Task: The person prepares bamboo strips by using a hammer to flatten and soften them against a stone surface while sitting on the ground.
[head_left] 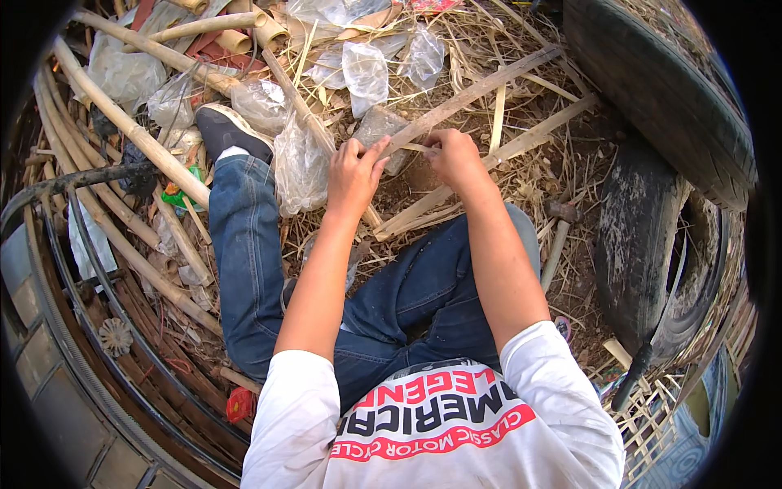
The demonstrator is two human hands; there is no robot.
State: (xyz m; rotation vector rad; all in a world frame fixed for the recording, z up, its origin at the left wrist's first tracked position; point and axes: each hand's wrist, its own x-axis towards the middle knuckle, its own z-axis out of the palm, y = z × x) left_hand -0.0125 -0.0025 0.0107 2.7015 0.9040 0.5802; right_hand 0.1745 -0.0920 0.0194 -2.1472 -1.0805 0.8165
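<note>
My left hand (353, 176) is closed at the near end of a flat bamboo slat (481, 94), which slants away to the upper right. Just right of it, my right hand (456, 158) pinches a thin pale bamboo strip (416, 147) that spans the small gap between the hands. Where the strip's other end lies is hidden by the left fingers. Behind the hands a grey block (379, 129) rests on the dirt, partly covered by the slat. A second slat (521, 145) runs beneath my right forearm, and another length of split bamboo (300, 102) passes under my left hand.
Bamboo poles (130, 126) and plastic bags (301, 167) crowd the left. Old tires (652, 81) stand at the right, beside a black-handled knife (633, 376) and woven bamboo (648, 428). A hammer (556, 248) lies near my right knee. Curved metal bars (90, 232) edge the left.
</note>
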